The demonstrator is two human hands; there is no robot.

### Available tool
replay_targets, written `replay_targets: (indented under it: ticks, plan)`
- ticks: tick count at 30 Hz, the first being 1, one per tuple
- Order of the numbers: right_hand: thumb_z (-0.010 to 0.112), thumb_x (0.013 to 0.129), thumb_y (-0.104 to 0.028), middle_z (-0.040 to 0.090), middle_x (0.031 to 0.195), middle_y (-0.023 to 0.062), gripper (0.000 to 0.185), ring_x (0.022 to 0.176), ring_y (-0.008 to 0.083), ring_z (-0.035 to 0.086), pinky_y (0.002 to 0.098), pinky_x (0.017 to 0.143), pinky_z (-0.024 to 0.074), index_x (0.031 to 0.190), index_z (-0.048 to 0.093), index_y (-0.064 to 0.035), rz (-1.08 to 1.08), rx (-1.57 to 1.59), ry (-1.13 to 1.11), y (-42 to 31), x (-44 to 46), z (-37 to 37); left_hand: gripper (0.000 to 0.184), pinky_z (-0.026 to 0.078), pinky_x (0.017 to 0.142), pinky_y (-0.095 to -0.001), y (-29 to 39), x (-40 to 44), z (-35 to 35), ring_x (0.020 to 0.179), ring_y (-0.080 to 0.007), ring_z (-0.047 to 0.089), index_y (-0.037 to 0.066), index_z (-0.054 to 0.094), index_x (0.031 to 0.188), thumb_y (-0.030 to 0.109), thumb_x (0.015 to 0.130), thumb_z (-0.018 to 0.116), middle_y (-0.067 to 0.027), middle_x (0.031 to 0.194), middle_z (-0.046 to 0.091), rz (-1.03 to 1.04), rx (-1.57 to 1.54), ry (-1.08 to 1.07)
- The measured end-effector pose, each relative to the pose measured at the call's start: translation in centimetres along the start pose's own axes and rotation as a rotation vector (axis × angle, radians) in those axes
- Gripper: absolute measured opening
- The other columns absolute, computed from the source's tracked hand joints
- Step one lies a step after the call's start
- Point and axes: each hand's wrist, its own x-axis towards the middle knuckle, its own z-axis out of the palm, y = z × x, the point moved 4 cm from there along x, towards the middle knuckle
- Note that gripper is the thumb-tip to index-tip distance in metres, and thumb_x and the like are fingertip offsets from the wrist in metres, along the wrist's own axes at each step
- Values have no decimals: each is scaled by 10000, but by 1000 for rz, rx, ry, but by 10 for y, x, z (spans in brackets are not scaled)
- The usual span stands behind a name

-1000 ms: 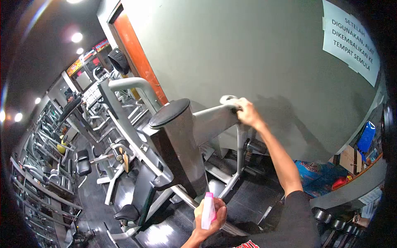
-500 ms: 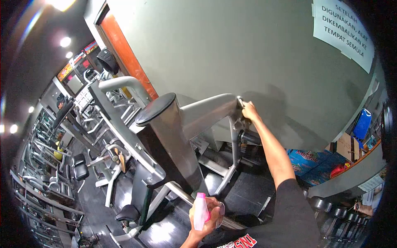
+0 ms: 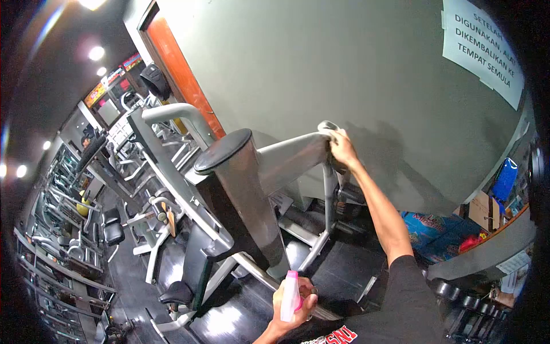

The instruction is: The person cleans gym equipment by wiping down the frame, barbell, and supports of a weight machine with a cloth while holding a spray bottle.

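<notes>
My left hand (image 3: 302,299), low in the view, is wrapped round a translucent spray bottle (image 3: 290,298) with a pink top. Out in front, my right hand (image 3: 342,149) presses a pale cloth (image 3: 327,125) against the far end of the grey metal arm of a gym machine (image 3: 295,157). The cloth is mostly hidden under the fingers. A round black cap (image 3: 223,151) tops the machine's thick column, left of my right hand.
A grey wall (image 3: 321,63) with a paper sign (image 3: 481,51) stands behind the machine. Dumbbells (image 3: 467,304) are at the lower right, beside blue boxes (image 3: 429,232). More gym machines and a person (image 3: 86,140) are at left.
The cloth and my right hand have shifted over the end of the machine's arm, and more of the cloth shows on top than half a second ago. My left hand still holds the bottle.
</notes>
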Motion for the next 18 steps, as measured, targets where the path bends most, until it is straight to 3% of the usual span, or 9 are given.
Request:
replay_targets:
  ticks: [2, 5, 7, 9, 12, 13, 15, 18]
  plan:
    - [508, 728, 22, 495, 1184, 183, 462, 1115, 348, 509, 360, 979, 411, 1174, 583, -71, -14, 109, -79, -68, -8, -11, 322, 479, 581, -249, -4, -2, 3, 628, -128, 590, -3, 515, 991, 67, 757, 725, -76, 804, 598, 63, 56, -53]
    - [478, 684, 42, 463, 1216, 211, 557, 1095, 374, 527, 394, 996, 430, 1215, 581, -94, -238, 125, -92, -158, -25, -21, 328, 475, 578, -249, 4, 2, 9, 618, -128, 585, 4, 523, 998, 39, 741, 724, -68, 783, 590, 186, 208, -107]
    - [495, 663, 67, 473, 1168, 197, 522, 1082, 367, 535, 393, 972, 455, 1162, 591, -54, -114, 137, -236, -222, -40, -39, 319, 473, 578, -251, 14, 3, 10, 615, -122, 584, 12, 536, 994, 29, 737, 724, -53, 755, 582, 147, 249, -158]
    - [518, 629, 113, 478, 1149, 163, 546, 1053, 344, 549, 403, 929, 485, 1134, 597, -80, -358, 234, -56, -246, -55, -40, 316, 476, 579, -251, 12, 2, 11, 619, -120, 594, 12, 533, 998, 18, 740, 717, -50, 737, 578, 48, 236, -232]
    - [530, 600, 151, 484, 1138, 131, 591, 1026, 321, 557, 414, 898, 497, 1130, 597, -102, -330, 154, -34, -214, -54, -33, 328, 482, 588, -250, 7, -2, 7, 633, -115, 602, 15, 520, 1012, 14, 747, 712, -54, 756, 587, 77, 226, -194]
    - [517, 618, 142, 495, 1141, 117, 567, 1037, 320, 550, 411, 915, 486, 1127, 598, -94, -216, 39, -80, -200, -52, -33, 333, 485, 594, -252, 4, -4, 5, 641, -115, 603, 16, 516, 1017, 16, 749, 712, -57, 769, 590, 74, 184, -161]
    - [510, 729, 80, 491, 1130, 166, 418, 1068, 351, 536, 404, 896, 492, 1098, 619, -84, -108, 5, 22, -148, -42, -19, 333, 491, 611, -257, 4, -8, 2, 663, -121, 606, 17, 514, 1018, 24, 751, 714, -63, 804, 595, 65, 173, -133]
    - [540, 798, 18, 488, 1120, 188, 338, 1022, 347, 550, 403, 895, 459, 1131, 588, -14, 28, 102, 167, -129, -45, -15, 321, 495, 621, -263, 7, -11, 1, 684, -130, 602, 22, 514, 1015, 15, 759, 706, -61, 840, 591, 97, 150, -139]
